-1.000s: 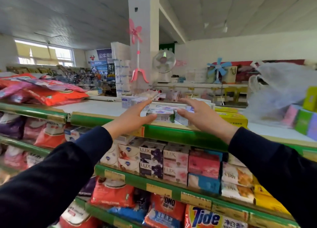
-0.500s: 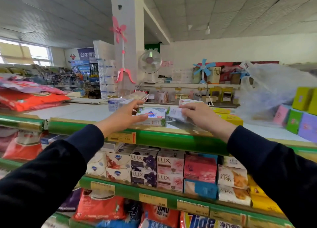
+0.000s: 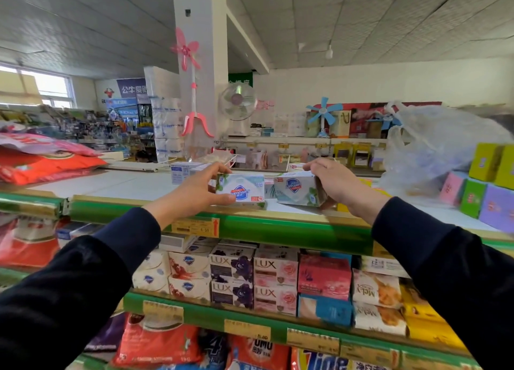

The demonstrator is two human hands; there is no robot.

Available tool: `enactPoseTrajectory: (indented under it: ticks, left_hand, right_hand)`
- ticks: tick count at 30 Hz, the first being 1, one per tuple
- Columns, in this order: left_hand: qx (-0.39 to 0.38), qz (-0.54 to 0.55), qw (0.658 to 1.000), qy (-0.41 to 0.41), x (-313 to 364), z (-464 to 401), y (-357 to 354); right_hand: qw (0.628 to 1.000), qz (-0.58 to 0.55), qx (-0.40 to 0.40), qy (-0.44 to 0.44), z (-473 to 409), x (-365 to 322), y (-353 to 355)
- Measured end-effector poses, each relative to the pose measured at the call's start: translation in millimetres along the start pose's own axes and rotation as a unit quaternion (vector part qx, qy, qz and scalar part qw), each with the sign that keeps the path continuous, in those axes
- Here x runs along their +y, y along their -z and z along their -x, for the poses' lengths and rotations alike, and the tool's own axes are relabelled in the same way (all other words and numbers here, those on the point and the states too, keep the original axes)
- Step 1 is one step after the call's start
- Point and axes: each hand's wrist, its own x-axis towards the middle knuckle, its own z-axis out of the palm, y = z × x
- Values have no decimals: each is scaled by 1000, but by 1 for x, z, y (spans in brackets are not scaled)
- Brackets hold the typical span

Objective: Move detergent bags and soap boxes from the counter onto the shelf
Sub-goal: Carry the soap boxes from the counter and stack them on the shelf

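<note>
Setting: shop aisle, white table (image 3: 116, 184) above a green-edged shelf (image 3: 278, 232).
Soap boxes: two pale Safeguard boxes at the table's front edge.
Left hand (image 3: 192, 191): grips the upside-down box (image 3: 240, 189).
Right hand (image 3: 336, 182): grips the tilted box (image 3: 299, 187) beside it.
Detergent bags (image 3: 47, 158): stacked at the table's left end; count unclear.

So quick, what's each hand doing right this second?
Left hand: grips a white Safeguard soap box.
Right hand: grips a second Safeguard soap box.
</note>
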Motion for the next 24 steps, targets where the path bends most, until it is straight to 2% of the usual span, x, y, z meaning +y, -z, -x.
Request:
enactPoseTrajectory:
  ticks: [2, 4, 7, 10, 14, 18, 20, 24]
  left_hand:
    - [-3, 5, 1000, -4, 1, 1, 0]
    - [1, 12, 1000, -9, 1, 2, 1]
    - [-2, 29, 1000, 2, 1, 3, 4]
    - [-25, 35, 999, 20, -1, 2, 6]
    - [-46, 8, 998, 43, -1, 2, 7]
    - [-49, 78, 995, 49, 1, 5, 9]
    - [-11, 145, 989, 39, 7, 6, 12]
    - [84, 274, 958, 22, 29, 6, 23]
  right_hand:
    - [988, 141, 20, 52, -1, 1, 4]
    - [956, 271, 45, 103, -1, 3, 5]
    - [941, 301, 83, 131, 3, 5, 4]
    - [952, 269, 72, 129, 6, 4, 4]
    - [957, 268, -18, 110, 13, 4, 1]
    - [962, 246, -1, 116, 14, 10, -3]
    - [975, 189, 17, 116, 12, 11, -5]
    - [997, -44, 2, 70, 5, 6, -4]
